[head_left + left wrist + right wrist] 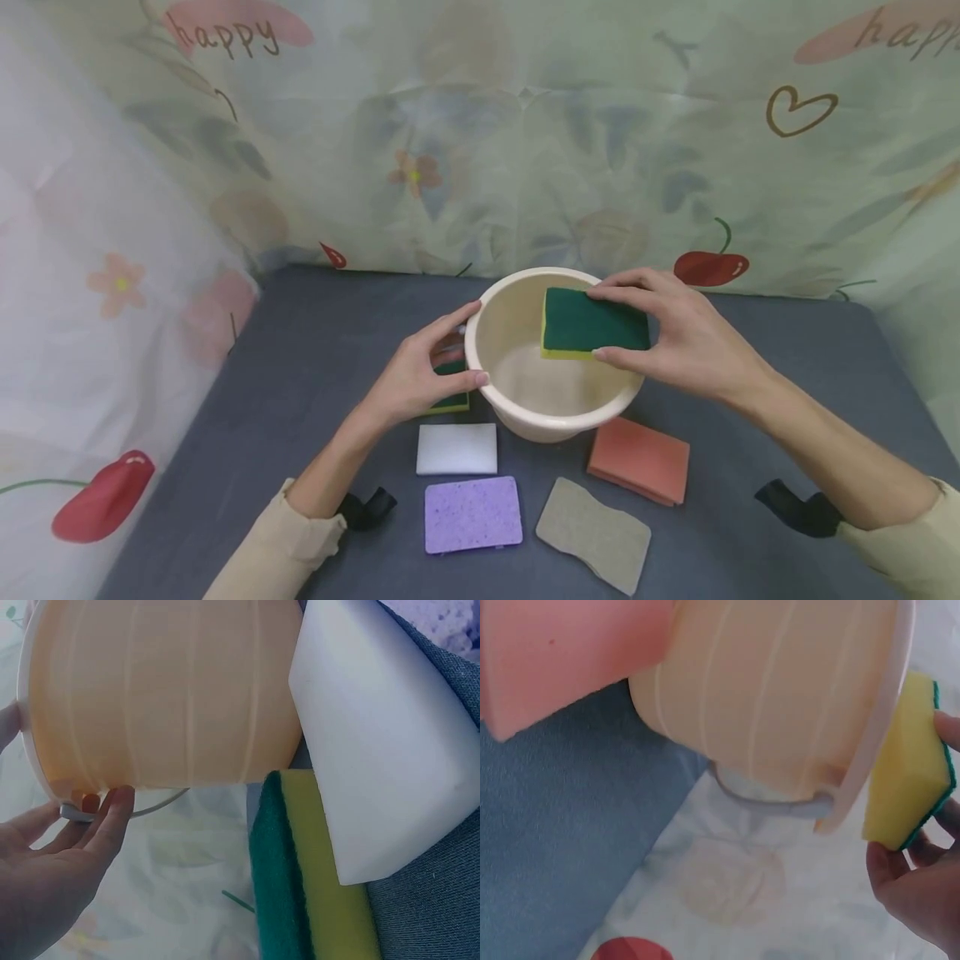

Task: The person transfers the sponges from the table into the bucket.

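A cream bucket (558, 425) stands at the middle of the table, its grey handle (769, 806) hanging down at the back. My left hand (416, 367) grips the bucket's rim at the left, thumb on the near side and fingers under the edge. Over the bucket's mouth, my right hand (675, 333) pinches a green-and-yellow sponge (592, 321) by its right end, scouring side up. In the right wrist view its yellow side faces the rim. Another green-and-yellow sponge (300, 862) lies on the table beside the bucket, partly hidden by my left hand in the head view.
In front of the bucket lie a white sponge (457, 449), a purple sponge (473, 515), a wavy grey-beige sponge (596, 533) and a coral sponge stack (640, 460). The dark blue tabletop (315, 350) ends at a patterned curtain (495, 167) behind and at the sides.
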`<state>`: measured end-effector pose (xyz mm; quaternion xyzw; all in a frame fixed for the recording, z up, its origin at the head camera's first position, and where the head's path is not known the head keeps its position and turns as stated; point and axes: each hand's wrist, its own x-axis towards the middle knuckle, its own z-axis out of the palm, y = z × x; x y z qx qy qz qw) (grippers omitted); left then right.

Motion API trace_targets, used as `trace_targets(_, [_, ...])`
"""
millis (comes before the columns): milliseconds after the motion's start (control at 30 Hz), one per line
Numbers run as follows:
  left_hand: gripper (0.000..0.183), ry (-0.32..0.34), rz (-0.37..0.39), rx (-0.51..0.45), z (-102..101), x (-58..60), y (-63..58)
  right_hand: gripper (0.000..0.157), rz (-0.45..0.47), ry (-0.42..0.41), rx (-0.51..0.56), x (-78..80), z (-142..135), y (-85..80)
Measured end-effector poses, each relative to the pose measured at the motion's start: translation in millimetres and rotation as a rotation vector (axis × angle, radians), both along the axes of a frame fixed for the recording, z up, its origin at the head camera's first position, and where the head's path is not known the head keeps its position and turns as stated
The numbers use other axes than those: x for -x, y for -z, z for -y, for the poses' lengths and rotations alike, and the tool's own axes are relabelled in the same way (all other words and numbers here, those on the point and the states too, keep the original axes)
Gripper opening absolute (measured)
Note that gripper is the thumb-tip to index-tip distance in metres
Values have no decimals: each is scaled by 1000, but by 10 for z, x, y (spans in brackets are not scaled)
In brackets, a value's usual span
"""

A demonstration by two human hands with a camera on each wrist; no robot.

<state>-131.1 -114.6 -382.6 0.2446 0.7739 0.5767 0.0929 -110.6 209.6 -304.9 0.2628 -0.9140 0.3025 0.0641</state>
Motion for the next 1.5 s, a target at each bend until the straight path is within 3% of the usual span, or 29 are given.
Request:
trace_targets(400, [85, 8, 3, 5, 1, 0, 5, 62, 82, 44, -92, 69, 199, 55])
trace_targets(767, [85, 6, -3, 23, 5, 11, 36, 57, 55, 92, -133, 128, 294, 163])
trace_targets(1100, [85, 10, -13, -1, -1, 7, 34, 59, 91, 168, -171, 137, 398, 148])
trace_targets(1500, [84, 7, -17, -3, 7, 1, 50, 52, 49, 154, -137, 172, 480, 231])
